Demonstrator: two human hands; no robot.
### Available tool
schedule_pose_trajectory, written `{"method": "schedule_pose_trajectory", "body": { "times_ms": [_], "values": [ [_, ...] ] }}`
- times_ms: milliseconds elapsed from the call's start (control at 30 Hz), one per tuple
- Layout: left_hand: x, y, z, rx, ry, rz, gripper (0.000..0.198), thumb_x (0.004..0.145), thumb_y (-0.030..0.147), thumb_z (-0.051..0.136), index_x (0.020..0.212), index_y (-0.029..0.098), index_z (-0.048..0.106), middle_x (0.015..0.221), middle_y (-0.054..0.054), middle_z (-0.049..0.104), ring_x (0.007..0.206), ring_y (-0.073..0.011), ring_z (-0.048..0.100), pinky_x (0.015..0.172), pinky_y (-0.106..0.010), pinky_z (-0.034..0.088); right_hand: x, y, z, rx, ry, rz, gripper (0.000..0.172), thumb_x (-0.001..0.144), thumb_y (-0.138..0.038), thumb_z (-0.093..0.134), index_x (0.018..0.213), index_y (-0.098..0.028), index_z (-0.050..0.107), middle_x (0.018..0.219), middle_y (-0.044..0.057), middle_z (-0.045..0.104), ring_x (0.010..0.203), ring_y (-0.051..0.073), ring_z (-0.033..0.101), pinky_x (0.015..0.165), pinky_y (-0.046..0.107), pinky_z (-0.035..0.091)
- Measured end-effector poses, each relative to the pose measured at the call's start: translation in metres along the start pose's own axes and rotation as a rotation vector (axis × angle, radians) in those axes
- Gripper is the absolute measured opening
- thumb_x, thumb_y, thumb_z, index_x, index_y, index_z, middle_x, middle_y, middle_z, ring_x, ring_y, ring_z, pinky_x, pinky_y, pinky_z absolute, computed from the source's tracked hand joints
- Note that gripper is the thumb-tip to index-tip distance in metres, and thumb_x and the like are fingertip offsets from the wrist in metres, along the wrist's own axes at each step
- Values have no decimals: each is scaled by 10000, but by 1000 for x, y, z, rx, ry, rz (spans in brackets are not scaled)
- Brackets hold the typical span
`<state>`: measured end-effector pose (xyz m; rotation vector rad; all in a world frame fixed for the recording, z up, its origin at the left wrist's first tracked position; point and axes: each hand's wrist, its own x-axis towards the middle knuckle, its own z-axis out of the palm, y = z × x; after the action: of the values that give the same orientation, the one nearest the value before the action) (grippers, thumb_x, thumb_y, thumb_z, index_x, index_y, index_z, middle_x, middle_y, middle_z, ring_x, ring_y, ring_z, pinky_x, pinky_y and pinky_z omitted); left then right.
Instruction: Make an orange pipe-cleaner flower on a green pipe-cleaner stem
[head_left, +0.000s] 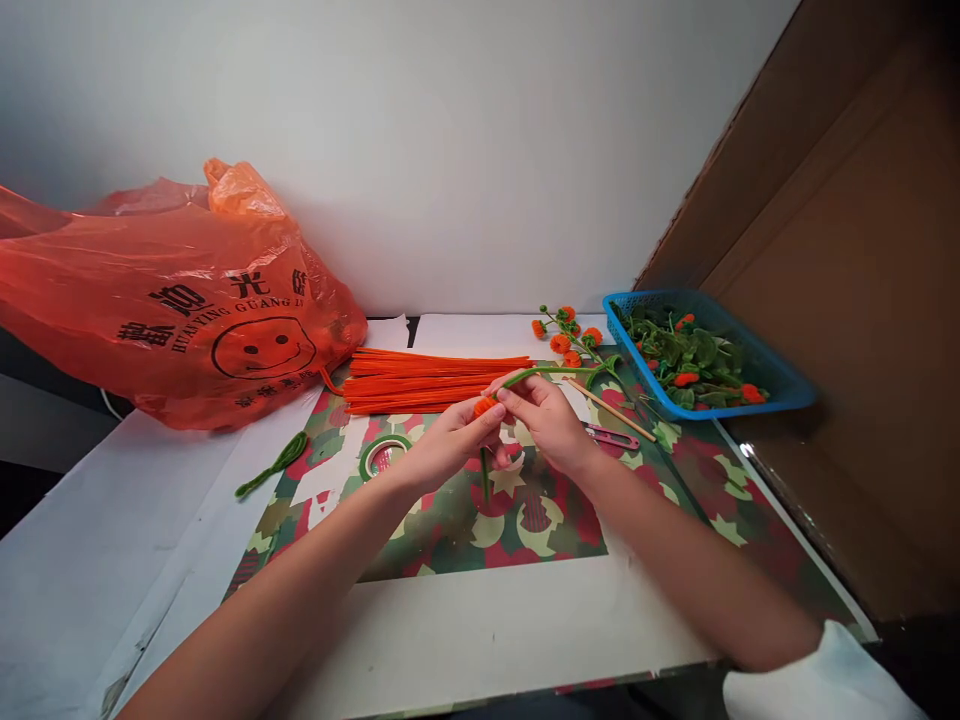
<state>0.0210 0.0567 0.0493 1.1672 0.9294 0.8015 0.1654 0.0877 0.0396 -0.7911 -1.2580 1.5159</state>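
Observation:
Over the middle of the table my left hand (466, 432) is closed, pinching a small orange pipe-cleaner flower (486, 406). My right hand (553, 425) meets it there, its thumb and fingertips pressed on a green pipe cleaner (551, 370) at the flower. One end of the green arches away to the right, and a green length also hangs below the fingers. The fingers partly hide where flower and green come together. Just behind both hands lies a bundle of orange pipe cleaners (427, 382). A roll of green tape (365, 462) rests left of my left hand.
A finished orange flower spray (560, 343) lies behind my right hand, near a wooden stick (611, 408) and a pink-handled tool (615, 438). The blue basket (787, 397) at right holds green leaves and orange flowers. At left are a red plastic bag (187, 300) and looped green pipe cleaners (276, 464).

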Motion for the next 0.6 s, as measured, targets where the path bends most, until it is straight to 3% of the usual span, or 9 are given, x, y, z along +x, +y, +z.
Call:
{"method": "schedule_pose_trajectory", "body": {
  "times_ms": [100,233,300,433,600],
  "values": [
    [6,-11,1,-170,31,-48,416,768,537,643,717,191,418,542,88,320,456,-70,456,458,-201,379,0,23,5,61,131,-42,195,746,-375,672,816,-202,615,802,-2,651,759,112,597,697,228,500],
    [16,-28,-2,-321,51,-267,432,771,565,621,733,188,415,531,108,227,382,-18,196,357,-142,134,-1,55,5,153,253,95,296,664,-428,719,759,-194,564,616,-62,535,511,56,461,480,168,414],
    [20,-34,-4,-351,69,-297,426,768,565,618,745,187,424,525,103,259,384,-20,204,357,-138,128,-1,63,3,160,255,116,323,633,-422,741,766,-190,560,627,-67,540,494,44,453,463,159,408],
    [21,-37,-5,-313,101,-235,392,752,535,630,798,172,487,603,31,472,443,-50,373,371,-148,215,-1,62,-1,138,161,150,334,662,-441,717,788,-193,533,639,-73,567,422,37,449,393,161,385],
    [20,-41,-3,-194,78,-155,475,740,597,615,684,142,488,609,17,490,425,-11,237,398,-154,139,-2,63,0,142,132,115,327,702,-448,682,818,-214,487,701,-69,623,364,36,462,347,169,384]
  ]
}}
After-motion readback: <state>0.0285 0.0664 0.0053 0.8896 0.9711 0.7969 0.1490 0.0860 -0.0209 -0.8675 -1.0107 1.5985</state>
